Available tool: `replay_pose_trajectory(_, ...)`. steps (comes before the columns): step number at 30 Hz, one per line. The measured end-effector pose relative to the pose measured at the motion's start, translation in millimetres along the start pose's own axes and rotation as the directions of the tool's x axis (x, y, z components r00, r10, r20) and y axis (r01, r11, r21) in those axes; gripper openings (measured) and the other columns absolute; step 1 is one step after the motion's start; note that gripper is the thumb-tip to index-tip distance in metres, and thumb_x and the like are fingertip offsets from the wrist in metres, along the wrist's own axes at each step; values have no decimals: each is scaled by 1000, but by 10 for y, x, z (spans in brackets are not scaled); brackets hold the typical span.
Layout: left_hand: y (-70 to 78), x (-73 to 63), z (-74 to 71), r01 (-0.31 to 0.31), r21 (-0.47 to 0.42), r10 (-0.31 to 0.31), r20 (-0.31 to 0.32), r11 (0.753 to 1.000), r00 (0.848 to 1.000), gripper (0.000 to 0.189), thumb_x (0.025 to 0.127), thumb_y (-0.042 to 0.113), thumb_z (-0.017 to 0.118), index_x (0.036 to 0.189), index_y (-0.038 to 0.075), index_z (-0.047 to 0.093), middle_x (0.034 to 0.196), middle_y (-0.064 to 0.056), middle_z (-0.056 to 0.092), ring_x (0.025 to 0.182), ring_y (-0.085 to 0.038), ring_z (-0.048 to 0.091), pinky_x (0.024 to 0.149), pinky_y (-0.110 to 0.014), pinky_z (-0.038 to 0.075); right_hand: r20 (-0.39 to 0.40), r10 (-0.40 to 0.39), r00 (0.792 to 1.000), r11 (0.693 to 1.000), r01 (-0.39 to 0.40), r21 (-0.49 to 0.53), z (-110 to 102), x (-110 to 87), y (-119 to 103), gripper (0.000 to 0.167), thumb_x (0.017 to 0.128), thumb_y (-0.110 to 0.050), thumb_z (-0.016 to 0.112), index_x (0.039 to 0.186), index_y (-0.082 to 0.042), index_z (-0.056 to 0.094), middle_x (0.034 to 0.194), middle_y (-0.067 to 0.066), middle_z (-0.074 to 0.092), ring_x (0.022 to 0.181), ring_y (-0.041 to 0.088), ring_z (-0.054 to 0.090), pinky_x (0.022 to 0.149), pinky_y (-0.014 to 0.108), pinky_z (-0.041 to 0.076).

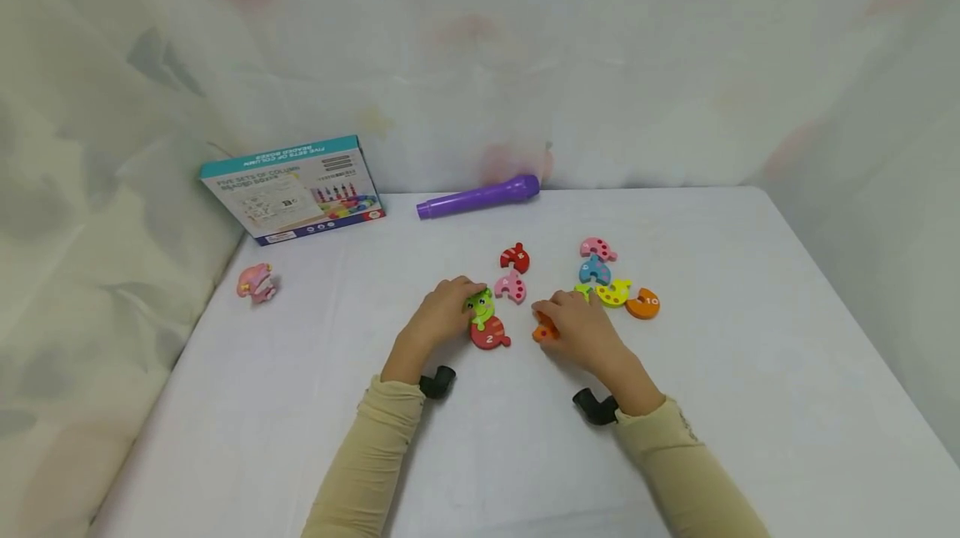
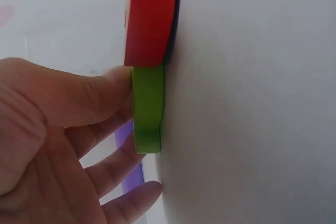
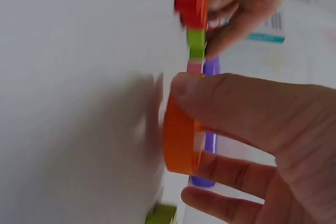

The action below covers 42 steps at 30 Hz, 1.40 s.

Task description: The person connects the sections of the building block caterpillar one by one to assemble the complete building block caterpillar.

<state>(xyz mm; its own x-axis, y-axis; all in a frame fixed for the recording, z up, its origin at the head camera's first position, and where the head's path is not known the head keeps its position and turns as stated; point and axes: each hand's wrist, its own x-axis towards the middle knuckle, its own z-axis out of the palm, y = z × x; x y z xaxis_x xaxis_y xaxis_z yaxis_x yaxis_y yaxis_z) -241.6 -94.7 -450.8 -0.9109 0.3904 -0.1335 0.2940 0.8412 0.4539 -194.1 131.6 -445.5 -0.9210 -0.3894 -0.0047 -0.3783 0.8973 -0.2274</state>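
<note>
Orange piece, pinched at its edges by the right grip and seemingly raised just off the counter, probably for free turning. Green head, grasped at its side by the left grip, presumably to be steadied against the adjoining red 2. Pink piece and red 8, laid just beyond. Yellow piece and orange 10, laid to the right. Microphone, box and figurine, set well apart, likely to leave working room.

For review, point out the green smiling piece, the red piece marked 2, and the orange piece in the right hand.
Green smiling piece point(image 1: 481, 310): head view, on its face.
Red piece marked 2 point(image 1: 489, 334): head view, near its number.
Orange piece point(image 3: 179, 137): right wrist view, on its edge.
</note>
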Motion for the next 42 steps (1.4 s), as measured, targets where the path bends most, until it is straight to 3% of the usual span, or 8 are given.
replay_pose_trajectory(4,-7,-3,16,9,-8,-9,-15,1000,1000,45,88,9,59,132,14,52,125,-6,54,117,-26,47,99,-43,38,-29,-1,1000,1000,1,-6,39,-16,-153,54,74,-37,75,120,-13,60,102,5,60,96,25,53,93,51,39)
replay_pose_trajectory(10,-25,1,49,3,-6,-3,-33,1000,999,45,88,8,59,131,14,53,124,-6,55,115,-26,48,98,-43,39,-71,-10,997,1000,11,18,88,-28,-338,53,73,-40,76,116,-13,62,105,6,63,99,26,54,94,54,39)
replay_pose_trajectory(23,-7,-2,17,0,-1,0,-28,1000,1000,44,88,9,59,132,14,53,125,-6,55,116,-26,48,98,-42,40,-119,50,992,998,-46,39,161,0,-495,49,73,-42,75,109,-13,60,101,5,64,92,26,55,94,55,38)
replay_pose_trajectory(34,-13,-3,18,-4,-13,4,-36,1000,999,44,87,9,60,131,14,53,123,-7,56,115,-25,48,98,-41,40,-56,65,996,998,-66,-16,190,22,-557,55,71,-41,77,114,-12,58,102,6,61,91,26,54,84,45,43)
replay_pose_trajectory(42,-6,-25,23,-12,-7,12,-34,1000,999,44,88,9,59,131,13,53,124,-7,55,116,-26,48,99,-41,39,-32,20,999,1000,-20,-7,-64,108,-352,51,77,-40,72,118,-11,61,108,8,62,92,26,58,78,39,51)
